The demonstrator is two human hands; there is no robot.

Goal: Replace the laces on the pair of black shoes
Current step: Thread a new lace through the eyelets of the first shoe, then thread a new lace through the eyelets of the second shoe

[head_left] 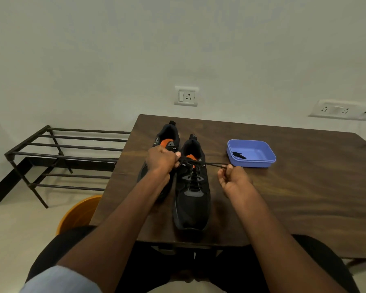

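Black lace drawn taut sideways across the near shoe's top eyelets, one end in each hand.

The thin black cord lace (pixel 211 164) runs crosswise, at right angles to the toe-to-heel line of the near black mesh shoe with orange lining (pixel 191 187), which stands on the dark wooden counter (pixel 304 197) with its toe toward the person. The left hand (pixel 160 158) has its fingers closed on one end just left of the tongue; the right hand (pixel 234 180) pinches the other end farther out, near the blue plastic tray (pixel 262 163). The second black shoe (pixel 167 138) sits just behind and to the left, partly hidden; whether it is laced cannot be told. The near shoe looks laced up to the top, so knotting likely comes next.
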